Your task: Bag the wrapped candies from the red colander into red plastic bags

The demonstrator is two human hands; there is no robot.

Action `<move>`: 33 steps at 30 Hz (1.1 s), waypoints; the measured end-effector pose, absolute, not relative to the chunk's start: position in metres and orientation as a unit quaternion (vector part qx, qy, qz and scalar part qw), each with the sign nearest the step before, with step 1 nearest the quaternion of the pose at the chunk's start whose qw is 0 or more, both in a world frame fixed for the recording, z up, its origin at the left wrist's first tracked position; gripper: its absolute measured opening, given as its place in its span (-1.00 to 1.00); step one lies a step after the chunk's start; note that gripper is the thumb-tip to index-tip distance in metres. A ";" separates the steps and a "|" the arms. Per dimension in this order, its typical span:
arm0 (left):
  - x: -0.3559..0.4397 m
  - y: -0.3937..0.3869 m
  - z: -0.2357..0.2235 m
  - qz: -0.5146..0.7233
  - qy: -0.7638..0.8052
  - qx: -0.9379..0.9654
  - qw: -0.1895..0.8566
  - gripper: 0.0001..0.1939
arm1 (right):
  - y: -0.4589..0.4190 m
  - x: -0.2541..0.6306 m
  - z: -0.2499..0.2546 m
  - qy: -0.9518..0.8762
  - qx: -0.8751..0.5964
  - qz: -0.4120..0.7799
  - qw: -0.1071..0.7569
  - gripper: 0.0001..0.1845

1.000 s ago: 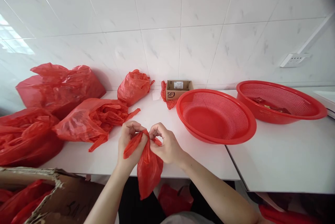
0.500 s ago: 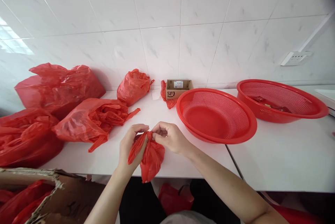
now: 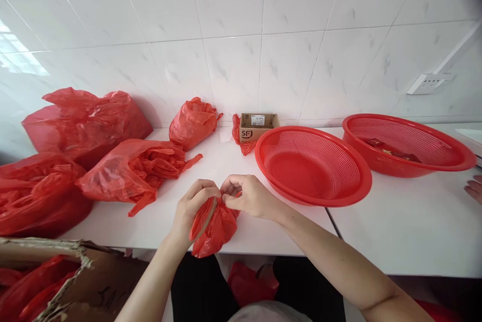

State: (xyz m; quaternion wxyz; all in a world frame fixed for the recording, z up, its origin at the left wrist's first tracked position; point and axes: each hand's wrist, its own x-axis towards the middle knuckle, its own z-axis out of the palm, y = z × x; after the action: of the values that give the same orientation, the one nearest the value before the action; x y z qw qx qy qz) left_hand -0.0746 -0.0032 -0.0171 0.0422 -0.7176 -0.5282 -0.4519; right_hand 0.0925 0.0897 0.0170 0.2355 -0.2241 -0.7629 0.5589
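Between my hands is a small red plastic bag [image 3: 217, 231], bunched at its neck, close to the table's front edge. My left hand [image 3: 195, 206] grips the gathered top from the left, with its thumb running down along the bag. From the right, my right hand [image 3: 246, 196] pinches the same neck, fingers curled. The fingertips of both hands nearly meet there, so the neck itself is mostly covered. Left of my hands lies a crumpled red bag [image 3: 131, 169] stuffed with red plastic.
A red perforated basket [image 3: 312, 166] stands right of my hands; another basket [image 3: 406, 146] behind it holds small packets. A small cardboard box [image 3: 251, 134] is by the wall. Full red bags [image 3: 86, 121] and a large carton [image 3: 109, 282] are left. Another person's hand [image 3: 475, 189] shows far right.
My left fingers have closed over the bag's neck, where they were more spread before. The bag has tilted slightly left. Another person's hand has come in at the right edge.
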 end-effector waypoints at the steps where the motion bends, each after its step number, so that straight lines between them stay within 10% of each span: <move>1: -0.074 -0.003 -0.018 -0.458 -0.527 -0.715 0.041 -0.77 | 0.090 0.093 0.017 -0.761 -0.224 0.562 0.235 -0.93; 9: -0.074 -0.003 -0.018 -0.462 -0.526 -0.713 0.026 -0.81 | 0.096 0.095 0.017 -0.753 -0.192 0.594 0.209 -0.96; 19: -0.070 -0.004 -0.020 -0.506 -0.576 -0.632 -0.112 -0.94 | 0.100 0.089 0.001 -0.907 -0.153 0.149 0.363 -0.88; 28: -0.071 -0.003 -0.023 -0.529 -0.578 -0.608 -0.130 -0.93 | 0.105 0.094 -0.002 -0.799 -0.142 0.515 0.277 -0.89; 33: -0.065 -0.004 -0.022 -0.516 -0.607 -0.584 -0.158 -0.88 | 0.105 0.094 -0.007 -0.900 -0.113 0.149 0.395 -0.86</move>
State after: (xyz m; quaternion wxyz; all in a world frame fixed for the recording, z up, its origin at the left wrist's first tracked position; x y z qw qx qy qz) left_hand -0.0654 -0.0043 -0.0216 -0.1584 -0.5837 -0.6067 -0.5159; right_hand 0.0938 0.1051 -0.0071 0.3946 -0.1133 -0.8995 0.1493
